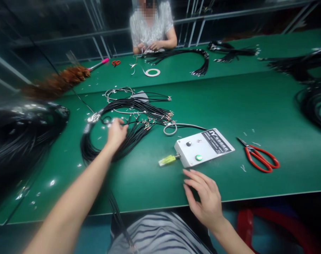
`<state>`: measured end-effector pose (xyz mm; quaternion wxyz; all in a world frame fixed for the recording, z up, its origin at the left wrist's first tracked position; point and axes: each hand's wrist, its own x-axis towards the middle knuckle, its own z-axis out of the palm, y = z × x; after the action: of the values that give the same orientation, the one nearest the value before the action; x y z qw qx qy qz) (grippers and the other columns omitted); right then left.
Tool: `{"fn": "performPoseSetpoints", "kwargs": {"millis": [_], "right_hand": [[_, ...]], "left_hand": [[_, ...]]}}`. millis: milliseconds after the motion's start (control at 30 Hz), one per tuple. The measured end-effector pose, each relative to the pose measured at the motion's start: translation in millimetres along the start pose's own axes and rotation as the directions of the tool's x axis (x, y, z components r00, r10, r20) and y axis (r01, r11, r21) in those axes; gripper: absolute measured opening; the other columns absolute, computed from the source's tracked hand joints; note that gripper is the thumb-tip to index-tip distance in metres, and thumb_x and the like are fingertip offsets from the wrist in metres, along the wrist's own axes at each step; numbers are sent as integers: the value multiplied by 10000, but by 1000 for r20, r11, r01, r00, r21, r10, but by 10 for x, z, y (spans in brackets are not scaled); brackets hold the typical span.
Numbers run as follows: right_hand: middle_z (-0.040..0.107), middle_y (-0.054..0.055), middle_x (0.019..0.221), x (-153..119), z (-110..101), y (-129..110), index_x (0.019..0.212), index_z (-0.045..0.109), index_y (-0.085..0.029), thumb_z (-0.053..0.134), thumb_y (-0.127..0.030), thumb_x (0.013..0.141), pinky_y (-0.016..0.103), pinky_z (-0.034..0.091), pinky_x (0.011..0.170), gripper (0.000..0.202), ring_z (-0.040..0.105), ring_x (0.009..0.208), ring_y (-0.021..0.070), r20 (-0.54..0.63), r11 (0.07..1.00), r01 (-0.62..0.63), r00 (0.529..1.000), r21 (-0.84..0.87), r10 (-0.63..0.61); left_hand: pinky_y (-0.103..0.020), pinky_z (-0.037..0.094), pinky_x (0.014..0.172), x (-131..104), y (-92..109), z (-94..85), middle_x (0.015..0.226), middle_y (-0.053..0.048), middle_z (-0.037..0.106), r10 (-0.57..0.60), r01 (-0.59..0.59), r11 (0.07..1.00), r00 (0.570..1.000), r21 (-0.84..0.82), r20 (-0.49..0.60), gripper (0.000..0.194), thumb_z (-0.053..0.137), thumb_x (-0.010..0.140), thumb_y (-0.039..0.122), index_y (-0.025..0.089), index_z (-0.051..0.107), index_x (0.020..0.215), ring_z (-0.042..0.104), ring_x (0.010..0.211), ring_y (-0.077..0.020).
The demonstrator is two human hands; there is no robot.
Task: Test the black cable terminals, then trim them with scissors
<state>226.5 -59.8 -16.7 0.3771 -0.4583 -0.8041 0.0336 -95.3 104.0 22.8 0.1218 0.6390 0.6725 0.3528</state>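
My left hand (117, 133) reaches into a looped bundle of black cables (128, 102). Its fingers are bent together at the strands, and what they pinch, if anything, is hidden. Copper-coloured tips (150, 121) fan out at the bundle's right end, while clear wrapping (94, 117) binds its left part. My right hand (203, 194) hovers by the table's front edge, empty, with thumb and fingers apart. Just beyond it sits a white control box (200, 148) with a black knob and a lit green button. A yellow-green clip or connector (167, 160) sticks out of the box's left side.
Red-handled cutters (261, 157) lie right of the box. A grey cord (171, 128) loops behind it. More black cables are heaped at the left (23, 137) and right (316, 102). Across the table sits a person (153, 28) near a tape roll (152, 72) and a brown duster (62, 81).
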Motion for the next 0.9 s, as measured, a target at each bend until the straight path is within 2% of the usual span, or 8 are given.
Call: {"fn": "performPoseSetpoints", "kwargs": {"millis": [133, 200, 267, 367, 567, 733, 800, 900], "right_hand": [[719, 95, 1129, -24, 11, 25, 1038, 609, -204, 643, -65, 809, 424, 478, 888, 270, 619, 1101, 264, -11, 1000, 12, 1000, 8, -12], [717, 96, 1134, -31, 24, 41, 1037, 614, -197, 648, -62, 806, 424, 473, 895, 270, 613, 1105, 264, -2, 1000, 21, 1000, 17, -21], [711, 94, 1143, -28, 32, 47, 1040, 617, -195, 646, -63, 808, 425, 466, 904, 269, 604, 1115, 263, 19, 999, 25, 999, 30, -25], [696, 95, 1160, -6, 29, 7, 1060, 611, -195, 631, -70, 822, 438, 460, 923, 269, 584, 1134, 263, 42, 996, 1, 999, 86, -5], [665, 96, 1195, 50, 26, -222, 1111, 584, -199, 587, -30, 830, 441, 475, 953, 328, 547, 1178, 253, 126, 966, 26, 990, 256, -60], [672, 96, 1174, 106, 78, -348, 1123, 574, -197, 569, -5, 830, 442, 484, 956, 350, 564, 1149, 241, 156, 940, 34, 983, 340, -93], [675, 91, 1157, 141, 95, -385, 1112, 582, -206, 569, -17, 838, 447, 480, 964, 333, 574, 1132, 238, 171, 916, -14, 983, 400, -59], [684, 75, 1112, 206, 101, -449, 1074, 608, -221, 563, -69, 870, 417, 493, 945, 258, 606, 1078, 220, 214, 836, -168, 975, 522, 63]], "left_hand": [[-269, 465, 669, -632, 329, -238, 797, -23, 633, 264, -244, 964, 914, -103, 309, 174, 506, 947, 252, 188, 646, 866, 572, 698, -145], [-232, 482, 657, -1085, 513, -469, 724, 6, 639, 423, -364, 906, 752, -215, 506, 131, 654, 851, 274, 241, 656, 724, 579, 676, -144], [-262, 502, 685, -1459, 637, -681, 770, -23, 640, 527, -506, 813, 435, -286, 730, 137, 722, 785, 269, 223, 649, 679, 587, 729, -181], [-393, 484, 907, -1730, 682, -859, 917, -68, 626, 341, -633, 768, 269, -102, 900, 122, 621, 820, 106, 164, 631, 713, 587, 891, -231], [-467, 410, 1022, -1744, 610, -874, 947, -58, 601, 262, -612, 789, 263, -49, 929, 162, 536, 868, 70, 165, 629, 775, 568, 960, -223], [-363, 473, 860, -1612, 629, -866, 879, -46, 604, 296, -544, 831, 254, -117, 921, 206, 530, 900, 126, 182, 667, 757, 575, 859, -203], [-290, 472, 777, -1508, 627, -842, 893, -35, 607, 318, -396, 899, 300, -186, 899, 197, 525, 925, 181, 213, 704, 849, 582, 833, -176], [-237, 466, 758, -1401, 607, -734, 938, -34, 635, 312, -114, 949, 459, -293, 832, 192, 536, 933, 215, 221, 727, 943, 609, 831, -143]]}}
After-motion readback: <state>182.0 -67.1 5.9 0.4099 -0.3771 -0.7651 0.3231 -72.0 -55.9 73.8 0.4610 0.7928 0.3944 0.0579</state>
